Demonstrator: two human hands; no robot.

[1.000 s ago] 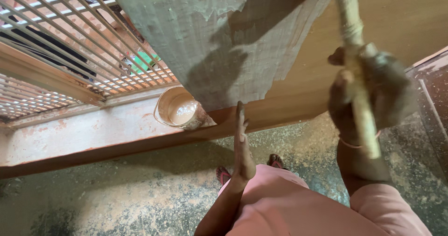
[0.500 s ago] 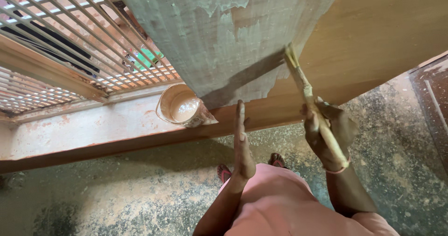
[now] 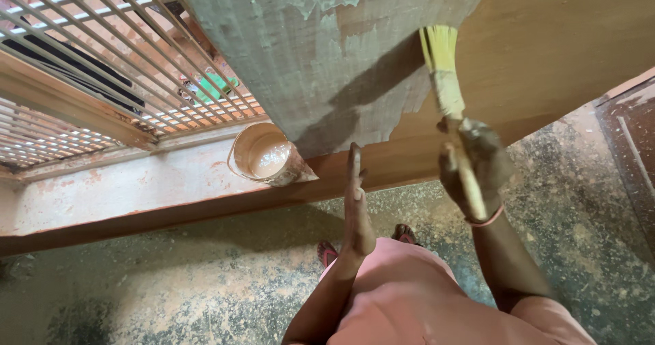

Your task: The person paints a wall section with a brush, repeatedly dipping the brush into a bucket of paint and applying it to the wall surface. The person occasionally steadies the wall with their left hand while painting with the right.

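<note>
1. Starting at the left: the metal window grille [image 3: 102,65] and the pale ledge [image 3: 123,188] under it look the same as a second ago. Nothing is shifting over there apart from the head camera wobbling a bit.

2. The tin of paste [image 3: 267,155] sits in the same spot on the ledge, tipped toward me, right at the lower left corner of the coated patch [image 3: 321,51]. There's brownish liquid inside, and nobody's touching it.

3. The left hand [image 3: 356,205] hasn't budged either. It's flat, fingers straight and together, edge-on to the lower edge of the wooden board [image 3: 566,51]. The grip there is open, holding nothing, and it looks like it's just steadying against the board, though I can't tell for sure whether it actually touches.

4. Now the bit that changed: the right hand [image 3: 474,167] has come back in toward the board. A second ago it was high and close to the camera with the brush up out of frame. Half a second ago it was swinging down. Now the straw brush [image 3: 447,79] has its bristle tip up at the right edge of the grey coated patch.

5. The right-hand grip is closed around the brush handle, fist style, with a thin band on the wrist.

6. My read: that's a fresh stroke landing at the boundary between coated and bare wood, so the coating is creeping rightward. The big bare stretch on the right is still uncoated.
</note>
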